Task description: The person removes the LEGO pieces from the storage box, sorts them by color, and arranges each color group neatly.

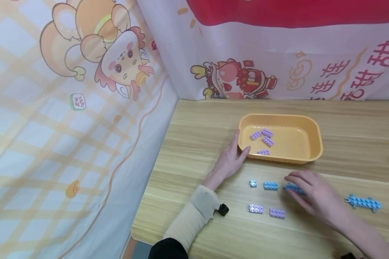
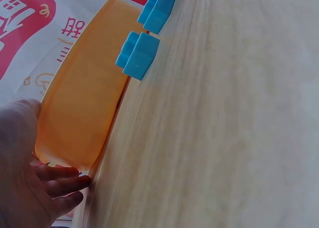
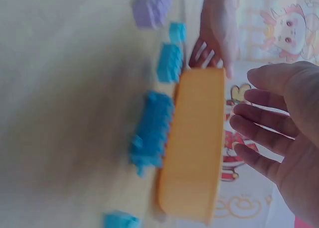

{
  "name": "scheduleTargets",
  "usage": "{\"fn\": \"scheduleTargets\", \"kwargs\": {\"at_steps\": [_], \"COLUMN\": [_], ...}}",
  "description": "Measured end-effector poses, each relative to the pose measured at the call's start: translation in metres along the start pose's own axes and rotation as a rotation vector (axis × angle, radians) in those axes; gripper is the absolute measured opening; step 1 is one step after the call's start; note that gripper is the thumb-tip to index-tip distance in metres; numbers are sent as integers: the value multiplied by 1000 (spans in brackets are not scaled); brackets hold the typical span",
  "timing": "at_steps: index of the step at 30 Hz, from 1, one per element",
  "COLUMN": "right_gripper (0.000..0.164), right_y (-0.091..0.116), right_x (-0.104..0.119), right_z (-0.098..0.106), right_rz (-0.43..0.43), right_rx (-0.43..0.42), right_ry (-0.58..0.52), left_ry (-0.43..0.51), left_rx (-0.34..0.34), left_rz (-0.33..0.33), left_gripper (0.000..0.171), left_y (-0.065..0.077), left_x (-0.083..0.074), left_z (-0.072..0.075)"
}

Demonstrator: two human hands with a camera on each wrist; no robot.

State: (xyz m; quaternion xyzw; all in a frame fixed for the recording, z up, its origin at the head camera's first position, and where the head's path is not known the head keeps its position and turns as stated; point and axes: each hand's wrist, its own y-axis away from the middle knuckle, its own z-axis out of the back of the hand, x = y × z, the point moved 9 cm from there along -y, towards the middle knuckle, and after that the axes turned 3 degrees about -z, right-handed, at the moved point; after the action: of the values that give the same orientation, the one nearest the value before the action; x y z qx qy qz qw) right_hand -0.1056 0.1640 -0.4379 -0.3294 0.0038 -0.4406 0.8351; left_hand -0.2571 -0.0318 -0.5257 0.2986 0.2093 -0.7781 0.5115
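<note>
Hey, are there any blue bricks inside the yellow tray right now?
No, the bricks visible inside the tray are all purple bricks, while the blue bricks lie outside it.

A light wooden table with streaky grain carries everything, its rounded corner out at eight o'clock from a shallow orange tray that rests on it. Taking that tray as the dial's centre, a small blue brick sits at seven, a longer blue brick near six, and a partly covered blue piece between five and six. Two purple bricks lie farther out around six; a long blue build lies at four.
</note>
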Motion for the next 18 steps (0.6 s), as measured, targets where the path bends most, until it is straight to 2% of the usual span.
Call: {"fn": "scheduleTargets", "kwargs": {"at_steps": [5, 9, 10, 13, 18], "right_gripper": [79, 35, 31, 40, 37], "right_y": [-27, -52, -58, -75, -92], "right_x": [-19, -39, -44, -59, -81], "right_z": [10, 9, 7, 0, -15], "right_rz": [-22, -71, -85, -124, -181], "right_rx": [3, 46, 61, 102, 178], "right_ry": [1, -26, -25, -5, 30], "left_ry": [3, 3, 5, 6, 2], "left_rx": [-2, 2, 2, 1, 4], "left_rz": [1, 5, 7, 12, 3], "left_gripper": [86, 85, 85, 86, 86], "left_y": [0, -1, -1, -1, -1], "left_x": [0, 1, 1, 2, 1], "left_z": [1, 1, 2, 2, 1]}}
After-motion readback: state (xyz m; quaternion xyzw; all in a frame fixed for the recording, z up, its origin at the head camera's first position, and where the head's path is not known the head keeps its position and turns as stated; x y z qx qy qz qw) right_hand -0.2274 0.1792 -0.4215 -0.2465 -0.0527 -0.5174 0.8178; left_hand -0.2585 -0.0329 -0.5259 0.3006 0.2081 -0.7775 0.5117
